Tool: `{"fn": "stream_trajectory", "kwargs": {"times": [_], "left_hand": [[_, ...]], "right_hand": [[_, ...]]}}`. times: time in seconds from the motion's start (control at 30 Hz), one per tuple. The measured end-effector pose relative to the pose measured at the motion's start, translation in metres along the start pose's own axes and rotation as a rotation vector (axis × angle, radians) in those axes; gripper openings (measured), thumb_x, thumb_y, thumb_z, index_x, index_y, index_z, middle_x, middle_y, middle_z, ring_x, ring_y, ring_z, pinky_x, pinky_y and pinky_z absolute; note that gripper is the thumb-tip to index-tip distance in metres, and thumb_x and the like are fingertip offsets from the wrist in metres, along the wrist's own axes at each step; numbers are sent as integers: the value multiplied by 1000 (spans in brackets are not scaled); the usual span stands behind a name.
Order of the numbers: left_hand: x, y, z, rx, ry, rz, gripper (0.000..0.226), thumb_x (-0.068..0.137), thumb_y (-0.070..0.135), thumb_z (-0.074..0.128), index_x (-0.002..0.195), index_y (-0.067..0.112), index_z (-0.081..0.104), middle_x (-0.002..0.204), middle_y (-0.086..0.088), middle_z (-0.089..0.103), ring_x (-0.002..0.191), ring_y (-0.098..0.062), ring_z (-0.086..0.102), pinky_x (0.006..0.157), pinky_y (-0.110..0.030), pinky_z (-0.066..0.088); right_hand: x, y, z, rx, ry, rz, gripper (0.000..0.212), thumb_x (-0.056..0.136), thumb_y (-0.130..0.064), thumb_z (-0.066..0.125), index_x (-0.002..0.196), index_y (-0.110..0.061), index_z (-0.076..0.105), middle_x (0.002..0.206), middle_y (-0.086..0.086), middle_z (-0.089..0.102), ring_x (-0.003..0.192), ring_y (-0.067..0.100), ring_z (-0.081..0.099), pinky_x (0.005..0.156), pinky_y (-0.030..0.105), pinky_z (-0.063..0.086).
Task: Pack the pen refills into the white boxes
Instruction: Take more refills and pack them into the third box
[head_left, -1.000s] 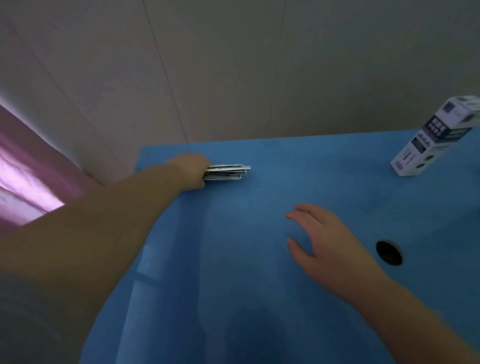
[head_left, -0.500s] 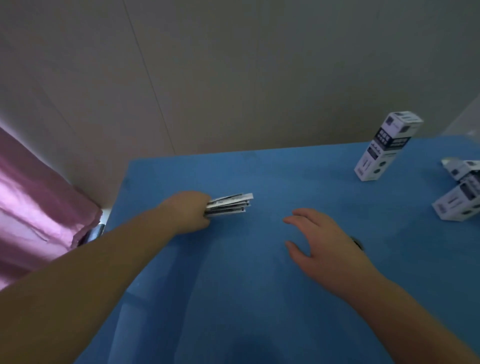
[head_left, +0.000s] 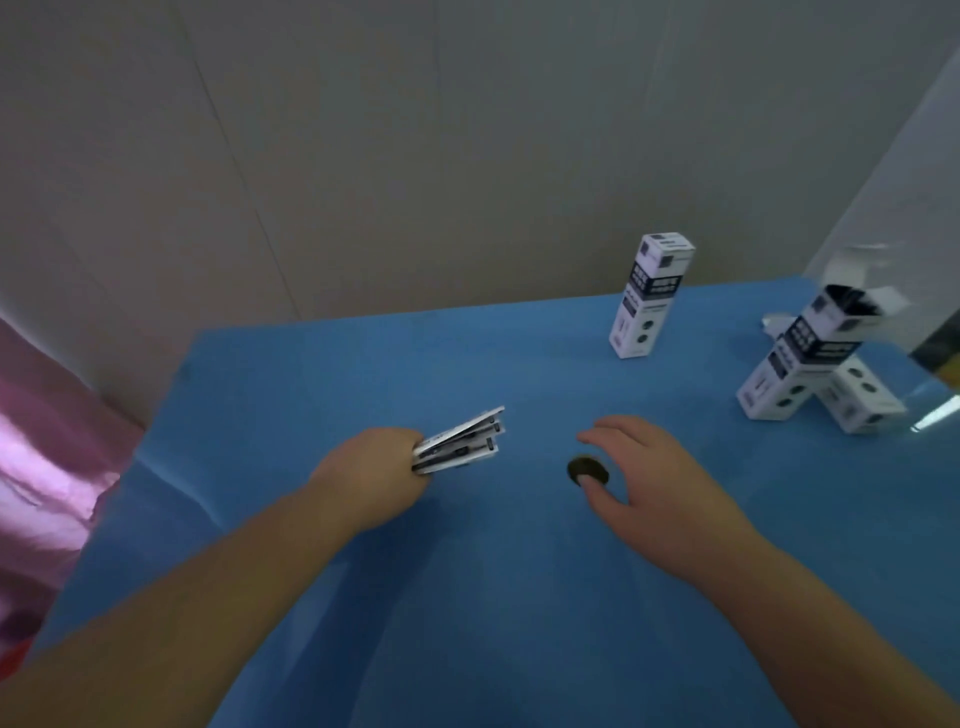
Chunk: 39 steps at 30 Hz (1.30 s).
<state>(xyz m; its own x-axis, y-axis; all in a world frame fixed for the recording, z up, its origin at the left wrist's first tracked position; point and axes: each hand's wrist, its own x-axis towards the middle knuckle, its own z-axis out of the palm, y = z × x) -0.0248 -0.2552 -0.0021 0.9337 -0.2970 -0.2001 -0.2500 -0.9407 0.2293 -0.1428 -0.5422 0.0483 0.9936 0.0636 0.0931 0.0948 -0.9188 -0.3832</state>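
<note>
My left hand (head_left: 371, 467) is closed around a flat stack of white-and-black folded boxes (head_left: 462, 442), which fan out to the right just above the blue table (head_left: 467, 597). My right hand (head_left: 644, 467) hovers open over the table, fingers spread, with nothing in it. One white box with black print (head_left: 647, 296) stands upright at the back. An open-topped white box (head_left: 802, 358) leans at the right against another white box (head_left: 857, 400) lying on the table. No loose pen refills are visible.
A round dark hole (head_left: 587, 470) in the tabletop lies under my right fingertips. A grey wall (head_left: 467, 156) closes the back. Pink shiny cloth (head_left: 47, 457) hangs at the left edge. A clear panel (head_left: 914, 218) stands at the right.
My left hand has drawn the stack of flat boxes from the far left corner toward the middle of the table. The view has swung right, bringing the boxes at the right into sight.
</note>
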Motion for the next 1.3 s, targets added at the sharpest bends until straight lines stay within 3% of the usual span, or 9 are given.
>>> {"fn": "stream_trajectory", "kwargs": {"times": [0.23, 0.4, 0.5, 0.67, 0.77, 0.87, 1.07, 1.17, 1.3], "left_hand": [[-1, 125, 20, -64, -36, 41, 18, 90, 35, 56, 75, 27, 53, 73, 10, 59, 65, -5, 53, 54, -27, 38], [13, 213, 44, -48, -61, 55, 20, 91, 38, 58, 75, 28, 53, 72, 10, 59, 66, -10, 57, 53, -27, 37], [22, 265, 59, 7, -85, 72, 16, 91, 39, 58, 79, 30, 52, 78, 11, 59, 77, -18, 59, 61, -29, 42], [38, 344, 75, 61, -94, 144, 13, 91, 38, 54, 82, 31, 47, 84, 9, 58, 82, -21, 61, 64, -31, 43], [45, 381, 82, 64, -80, 172, 7, 93, 35, 56, 92, 32, 50, 83, 11, 54, 78, -17, 56, 58, -29, 38], [52, 404, 85, 85, -73, 189, 12, 92, 34, 59, 93, 35, 47, 80, 12, 48, 74, -13, 51, 53, -26, 31], [62, 414, 84, 179, -87, 240, 25, 92, 46, 67, 103, 30, 51, 97, 9, 57, 84, -17, 55, 61, -27, 36], [65, 411, 85, 182, -90, 245, 52, 84, 66, 71, 120, 32, 56, 112, 9, 60, 98, -19, 62, 80, -34, 46], [62, 402, 93, 168, -80, 234, 74, 75, 77, 70, 136, 39, 50, 125, 12, 57, 117, -17, 58, 99, -36, 43]], "right_hand": [[-34, 86, -39, -10, -1, 36, 46, 95, -34, 63, 139, -22, 56, 143, -6, 49, 134, 14, 44, 109, 19, 28], [-52, 163, -77, -27, -28, 50, 47, 96, -40, 59, 141, -26, 51, 142, -11, 47, 133, 12, 43, 110, 25, 35], [-63, 214, -99, -16, -10, 90, 48, 97, -40, 58, 142, -27, 51, 142, -13, 47, 133, 11, 43, 108, 24, 36], [-73, 283, -124, -9, 10, 120, 47, 95, -39, 61, 139, -24, 53, 140, -9, 51, 130, 15, 48, 109, 31, 41], [-76, 310, -135, 20, 18, 108, 46, 94, -37, 62, 138, -24, 55, 138, -9, 53, 128, 16, 50, 109, 35, 43], [-78, 328, -141, 53, 50, 89, 42, 93, -36, 63, 134, -27, 57, 132, -11, 56, 124, 14, 52, 105, 36, 46], [-74, 354, -143, 96, 74, 96, 43, 93, -38, 62, 135, -27, 57, 126, -12, 56, 119, 13, 53, 101, 32, 47], [-70, 361, -142, 94, 72, 90, 44, 94, -39, 61, 135, -25, 57, 127, -10, 56, 120, 13, 52, 100, 31, 46], [-66, 368, -142, 93, 46, 66, 43, 94, -39, 60, 135, -26, 56, 128, -12, 56, 120, 12, 53, 101, 33, 47]]}}
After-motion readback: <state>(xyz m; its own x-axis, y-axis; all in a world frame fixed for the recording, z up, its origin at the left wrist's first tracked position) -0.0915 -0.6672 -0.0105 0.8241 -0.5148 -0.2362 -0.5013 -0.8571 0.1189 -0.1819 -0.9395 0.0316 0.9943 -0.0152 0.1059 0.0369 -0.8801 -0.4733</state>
